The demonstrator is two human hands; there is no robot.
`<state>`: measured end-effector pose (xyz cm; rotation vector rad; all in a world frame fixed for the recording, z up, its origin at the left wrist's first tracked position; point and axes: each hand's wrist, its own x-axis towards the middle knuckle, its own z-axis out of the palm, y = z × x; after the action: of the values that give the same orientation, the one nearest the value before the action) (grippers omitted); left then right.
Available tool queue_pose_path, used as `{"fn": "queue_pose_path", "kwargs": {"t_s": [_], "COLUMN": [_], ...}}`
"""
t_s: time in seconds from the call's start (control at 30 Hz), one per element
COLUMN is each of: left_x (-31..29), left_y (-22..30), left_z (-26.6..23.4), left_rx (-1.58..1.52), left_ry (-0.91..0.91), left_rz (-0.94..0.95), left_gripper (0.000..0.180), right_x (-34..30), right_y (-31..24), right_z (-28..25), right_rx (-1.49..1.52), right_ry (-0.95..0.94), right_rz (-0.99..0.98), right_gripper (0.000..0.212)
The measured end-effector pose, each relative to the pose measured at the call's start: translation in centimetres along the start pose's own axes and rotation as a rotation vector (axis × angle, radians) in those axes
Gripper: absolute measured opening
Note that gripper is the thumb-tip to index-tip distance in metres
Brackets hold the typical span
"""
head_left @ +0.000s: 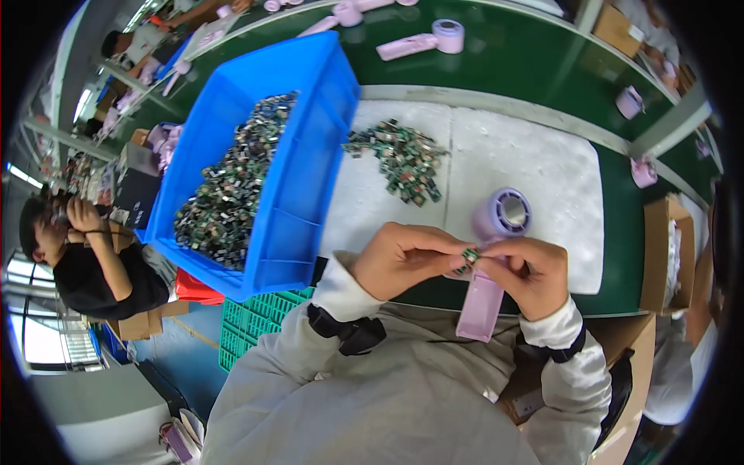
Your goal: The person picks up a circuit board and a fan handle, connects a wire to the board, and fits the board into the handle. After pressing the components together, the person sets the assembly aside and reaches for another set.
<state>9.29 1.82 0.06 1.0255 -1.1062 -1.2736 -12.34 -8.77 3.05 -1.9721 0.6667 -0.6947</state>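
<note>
Between the fingertips of my left hand (pixel 411 260) and my right hand (pixel 527 275) is a small green circuit board (pixel 466 260); both hands pinch it. Directly beneath the right hand lies a pink and lilac handheld fan housing. Its round lilac head (pixel 502 215) rests on the white foam sheet (pixel 558 178), and its pink open handle (pixel 480 308) points toward my body. A loose pile of similar circuit boards (pixel 403 159) sits on the foam beyond my hands. Left of the foam, a tilted blue bin (pixel 314 147) holds a large heap of small electronic boards (pixel 232 190).
Another fan housing (pixel 448 36) lies on the green conveyor (pixel 527 62) at the far side, with more along it. An open cardboard box (pixel 663 256) stands at the right. Green plastic crates (pixel 248 325) are below the bin. A person (pixel 101 263) in black is at the left.
</note>
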Motion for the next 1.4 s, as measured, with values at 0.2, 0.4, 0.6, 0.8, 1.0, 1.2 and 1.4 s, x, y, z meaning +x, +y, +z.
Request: {"fn": "queue_pose_path", "kwargs": {"t_s": [0.2, 0.4, 0.6, 0.8, 1.0, 1.2, 1.4], "left_x": [0.1, 0.2, 0.0, 0.5, 0.2, 0.2, 0.1], "left_y": [-0.1, -0.6, -1.2, -0.2, -0.5, -0.9, -0.4], "left_z": [0.2, -0.1, 0.8, 1.0, 1.1, 1.3, 1.9], "left_rx": [-0.137, -0.030, -0.027, 0.030, 0.022, 0.096, 0.066], "left_ry": [-0.085, -0.053, 0.028, 0.120, 0.093, 0.093, 0.072], "left_rz": [-0.040, 0.043, 0.067, -0.010, -0.036, 0.074, -0.005], "left_gripper": [0.024, 0.022, 0.023, 0.027, 0.027, 0.027, 0.027], "right_x": [-0.8, -0.5, -0.3, -0.1, -0.2, 0.1, -0.3], "right_y": [0.8, 0.6, -0.1, -1.2, 0.0, -1.2, -0.5], "right_z": [1.0, 1.1, 1.0, 0.1, -0.7, -0.1, -0.5], "right_rx": [0.054, 0.039, -0.096, -0.211, -0.296, -0.287, -0.432], "right_ry": [0.041, 0.023, 0.053, -0.142, -0.156, -0.143, -0.121], "right_rz": [0.048, 0.053, -0.022, -0.202, -0.368, -0.361, -0.465], "right_gripper": [0.011, 0.010, 0.014, 0.024, 0.028, 0.027, 0.026]}}
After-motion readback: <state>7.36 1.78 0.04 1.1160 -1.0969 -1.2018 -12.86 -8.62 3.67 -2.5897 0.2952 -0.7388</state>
